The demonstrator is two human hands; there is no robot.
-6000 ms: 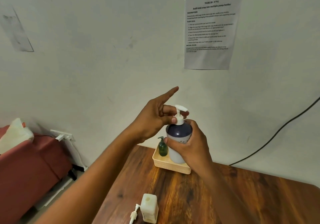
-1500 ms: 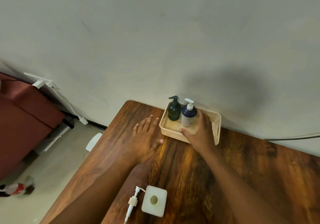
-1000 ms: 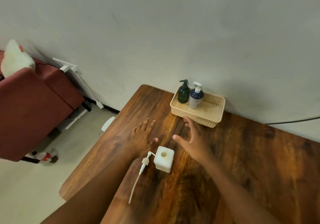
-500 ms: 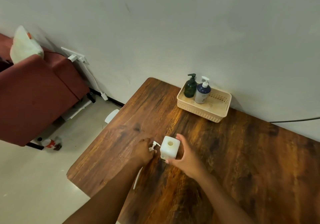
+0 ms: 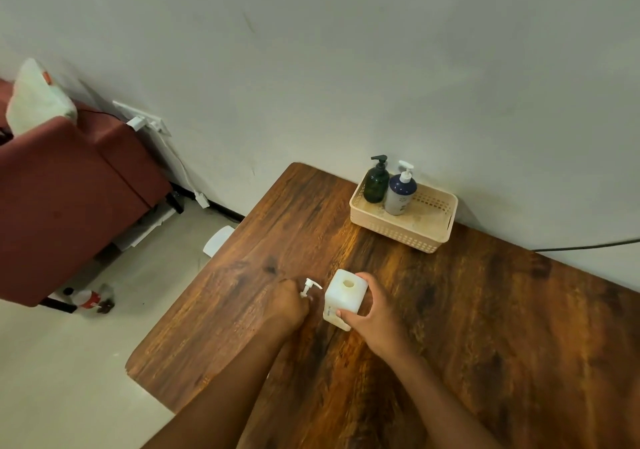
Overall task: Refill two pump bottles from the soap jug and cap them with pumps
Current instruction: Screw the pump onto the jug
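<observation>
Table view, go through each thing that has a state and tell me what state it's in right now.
White jug: upright, mouth open, no pump fitted.
White pump: off the jug, beside it.
Left hand: grips the white pump.
Right hand: holds the white jug.
Green bottle: upright in the basket, pump on.
Blue bottle: upright in the basket, pump on.
Basket: on the table, by the wall.

Both forearms are showing bare from the bottom edge (entering around six o'clock), with no sleeves, rings or watches visible.
</observation>
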